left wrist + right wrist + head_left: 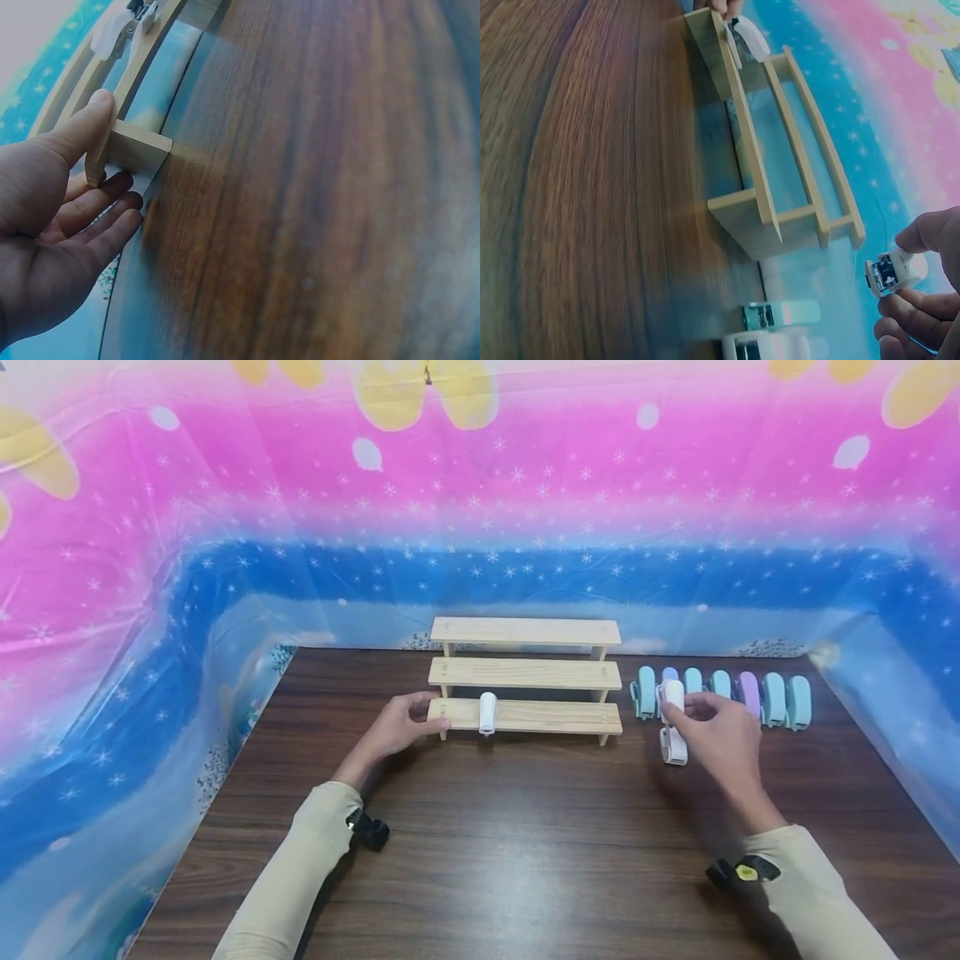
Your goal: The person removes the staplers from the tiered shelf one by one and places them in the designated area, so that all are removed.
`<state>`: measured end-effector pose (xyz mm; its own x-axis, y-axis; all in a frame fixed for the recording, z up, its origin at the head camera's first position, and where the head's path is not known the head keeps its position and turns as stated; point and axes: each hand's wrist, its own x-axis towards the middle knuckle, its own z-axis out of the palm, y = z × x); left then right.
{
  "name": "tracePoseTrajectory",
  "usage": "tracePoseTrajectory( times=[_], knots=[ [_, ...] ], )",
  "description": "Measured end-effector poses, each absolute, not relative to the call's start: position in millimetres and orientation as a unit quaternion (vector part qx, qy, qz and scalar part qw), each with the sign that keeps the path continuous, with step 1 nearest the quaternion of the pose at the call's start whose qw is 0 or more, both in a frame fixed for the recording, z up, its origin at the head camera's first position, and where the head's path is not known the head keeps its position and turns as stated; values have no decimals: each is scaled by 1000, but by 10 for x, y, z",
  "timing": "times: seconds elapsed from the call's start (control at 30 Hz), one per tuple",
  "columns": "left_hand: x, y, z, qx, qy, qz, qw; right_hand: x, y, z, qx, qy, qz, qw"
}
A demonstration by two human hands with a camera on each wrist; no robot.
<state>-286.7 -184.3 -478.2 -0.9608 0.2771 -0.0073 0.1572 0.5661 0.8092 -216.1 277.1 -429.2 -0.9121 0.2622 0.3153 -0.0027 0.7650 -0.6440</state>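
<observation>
At the left end of a three-tier wooden shelf (547, 717), my left hand (396, 725) pinches the lowest board, thumb on top and index finger partly hidden behind it. On that board stands a white mini stapler (487, 713), right of my left hand. My right hand (720, 739) pinches another white mini stapler (896, 271) between thumb and fingers, raised above the table. Below it, a further white stapler (673, 748) sits on the table, partly covered in the head view. Just behind my right hand runs a row of teal staplers (772, 700), with a purple stapler (747, 692) among them.
The shelf's middle board (525, 672) and top board (525, 630) rise toward the back. A brown wood-grain table (480, 860) lies beneath everything. Behind it hangs a pink and blue patterned cloth (525, 510). A lavender stapler (669, 674) is partly hidden in the row.
</observation>
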Motion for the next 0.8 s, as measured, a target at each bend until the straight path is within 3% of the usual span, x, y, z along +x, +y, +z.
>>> tracePoseTrajectory(
  times=[0.8],
  knots=[
    [-2884,-1852,-4782,125,884,444,71,-2017,3220,-4447,-146,-919,338,139]
  ],
)
